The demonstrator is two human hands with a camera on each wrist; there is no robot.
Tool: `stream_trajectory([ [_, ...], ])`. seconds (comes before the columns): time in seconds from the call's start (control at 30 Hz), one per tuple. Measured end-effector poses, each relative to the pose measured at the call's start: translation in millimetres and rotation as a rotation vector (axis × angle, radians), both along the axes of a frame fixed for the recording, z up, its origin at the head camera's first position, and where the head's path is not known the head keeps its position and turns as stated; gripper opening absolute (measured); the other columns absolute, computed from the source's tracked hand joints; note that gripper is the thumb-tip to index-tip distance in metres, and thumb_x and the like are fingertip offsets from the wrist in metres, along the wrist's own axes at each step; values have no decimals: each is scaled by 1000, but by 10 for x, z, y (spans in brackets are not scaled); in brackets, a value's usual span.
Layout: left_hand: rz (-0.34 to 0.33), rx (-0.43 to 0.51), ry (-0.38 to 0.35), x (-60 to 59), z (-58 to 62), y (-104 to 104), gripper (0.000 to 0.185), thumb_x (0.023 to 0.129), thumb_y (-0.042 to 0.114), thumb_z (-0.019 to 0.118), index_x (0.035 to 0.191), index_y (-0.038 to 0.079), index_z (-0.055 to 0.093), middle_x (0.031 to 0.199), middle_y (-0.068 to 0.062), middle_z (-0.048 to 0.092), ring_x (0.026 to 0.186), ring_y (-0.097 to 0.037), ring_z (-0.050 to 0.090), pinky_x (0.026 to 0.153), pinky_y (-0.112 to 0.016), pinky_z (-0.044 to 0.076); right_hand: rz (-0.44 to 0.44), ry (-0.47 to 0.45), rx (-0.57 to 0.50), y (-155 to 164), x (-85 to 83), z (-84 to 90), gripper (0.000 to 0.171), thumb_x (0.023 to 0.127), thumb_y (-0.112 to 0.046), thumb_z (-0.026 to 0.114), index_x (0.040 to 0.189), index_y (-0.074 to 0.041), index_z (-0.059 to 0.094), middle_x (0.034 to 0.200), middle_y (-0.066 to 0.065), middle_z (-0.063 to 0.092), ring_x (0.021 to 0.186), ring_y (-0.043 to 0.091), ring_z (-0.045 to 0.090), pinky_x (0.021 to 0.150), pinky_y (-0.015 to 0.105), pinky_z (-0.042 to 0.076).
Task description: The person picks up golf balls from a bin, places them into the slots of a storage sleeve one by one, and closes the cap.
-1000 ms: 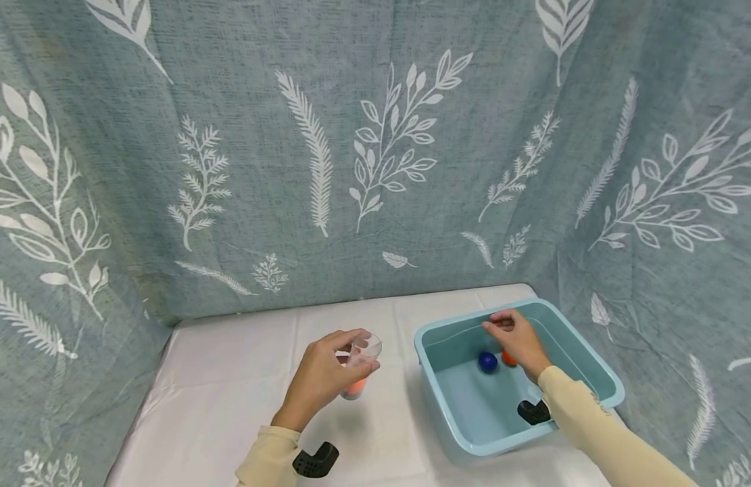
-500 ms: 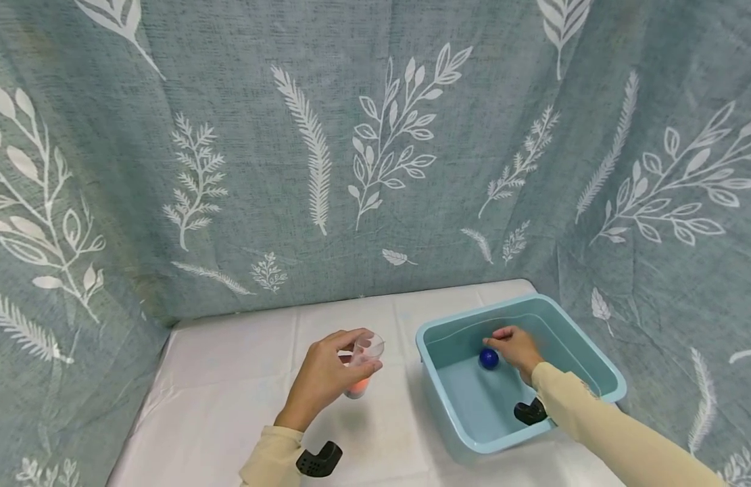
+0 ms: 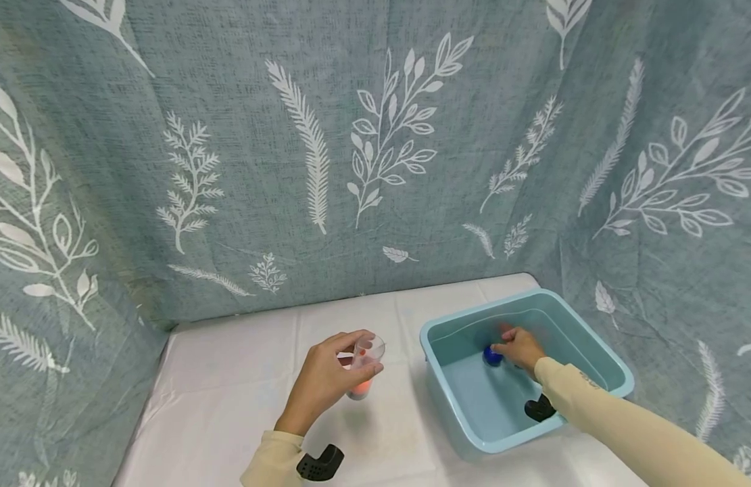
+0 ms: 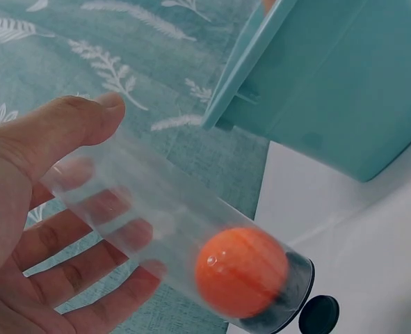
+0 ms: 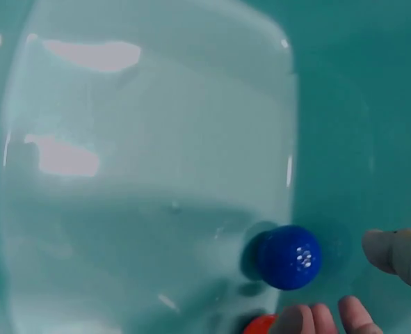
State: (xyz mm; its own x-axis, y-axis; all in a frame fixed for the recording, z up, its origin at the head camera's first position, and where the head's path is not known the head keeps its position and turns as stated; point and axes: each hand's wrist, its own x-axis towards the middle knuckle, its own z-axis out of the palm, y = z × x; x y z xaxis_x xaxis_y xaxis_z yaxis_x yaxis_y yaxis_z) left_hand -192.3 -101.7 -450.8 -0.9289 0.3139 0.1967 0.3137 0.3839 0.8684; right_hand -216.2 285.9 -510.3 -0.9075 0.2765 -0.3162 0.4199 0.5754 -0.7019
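While the table (image 3: 253,379) is bearing a light-blue tub (image 3: 478,406), the left hand (image 3: 323,372) is grasping a clear tube (image 4: 177,202), its long axis leaning slightly tubward; the right hand (image 3: 521,346), fingers loose, is hovering inside the tub, visibly gripping nothing. An orange ball (image 4: 242,273) is sitting near the tube's base; a blue ball (image 3: 491,356) is lying on the tub floor just left of the nearer right hand, and a red-orange ball (image 5: 261,324) is showing beside those fingers, contact unclear
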Motion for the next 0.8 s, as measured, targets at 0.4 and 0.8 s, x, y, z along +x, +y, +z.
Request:
stream_trajectory([
  [0.4, -23, 24, -29, -40, -90, -2, 44, 79, 36, 88, 119, 33, 71, 111, 9, 70, 104, -11, 66, 90, -28, 57, 18, -62, 19, 17, -56, -94, 29, 87, -5, 75, 102, 5, 52, 105, 22, 56, 91, 32, 55, 66, 39, 57],
  [0.8, -49, 5, -33, -80, -120, -61, 49, 81, 36, 87, 126, 23, 70, 115, 5, 70, 106, -10, 65, 90, -27, 57, 75, -50, -14, -23, -85, -222, 45, 88, 6, 69, 118, 7, 35, 97, 24, 49, 66, 24, 61, 59, 35, 60],
])
